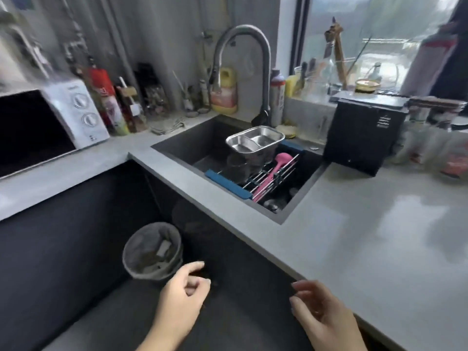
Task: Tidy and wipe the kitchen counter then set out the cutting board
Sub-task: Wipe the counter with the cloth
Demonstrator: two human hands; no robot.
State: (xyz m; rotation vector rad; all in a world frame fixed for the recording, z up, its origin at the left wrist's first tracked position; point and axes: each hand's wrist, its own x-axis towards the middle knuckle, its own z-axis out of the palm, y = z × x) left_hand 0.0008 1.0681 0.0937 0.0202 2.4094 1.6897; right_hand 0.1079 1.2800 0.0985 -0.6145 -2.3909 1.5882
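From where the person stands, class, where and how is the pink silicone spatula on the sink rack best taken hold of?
Take the pink silicone spatula by its slim handle, which slants toward the near counter edge along the metal rack rods. Come from above and the front, probably with the right hand. The broad head lies farther back, beside the steel divided tray, so it is harder to reach.

— The worktop (367, 236): stone-like, grey, smooth, with a soft sheen on the right where the window light reflects.
— And the sink (192, 140)?
— Dark and matt; the tray (255, 139) in it is shiny polished metal, as is the tap (243, 36), though duller.
— The pink spatula (274, 168)?
— Looks like smooth plastic or silicone, matt
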